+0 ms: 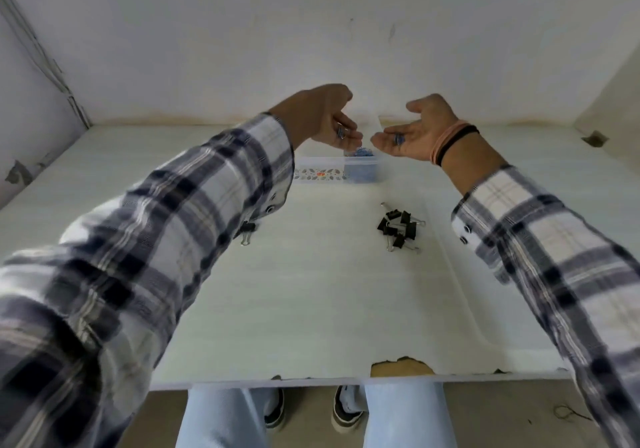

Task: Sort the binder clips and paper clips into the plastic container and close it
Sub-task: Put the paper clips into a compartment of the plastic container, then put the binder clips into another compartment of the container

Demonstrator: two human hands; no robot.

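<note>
A clear plastic container [323, 171] stands at the far middle of the table, its right compartment filled with blue paper clips [362, 174]. My left hand [320, 117] hovers just above it, pinching a few blue paper clips [341, 133] between thumb and fingers. My right hand [420, 132] is beside it, palm up and cupped, with blue paper clips [398, 139] lying in the palm. A pile of several black binder clips [398, 228] lies on the table nearer to me, right of centre. One more black binder clip [246, 231] shows partly under my left sleeve.
The white table [311, 309] runs back to a white wall. Its near edge is chipped at the middle [401, 366]. A faint clear lid or tray outline [460, 274] lies on the right side of the table. My legs and shoes show below the edge.
</note>
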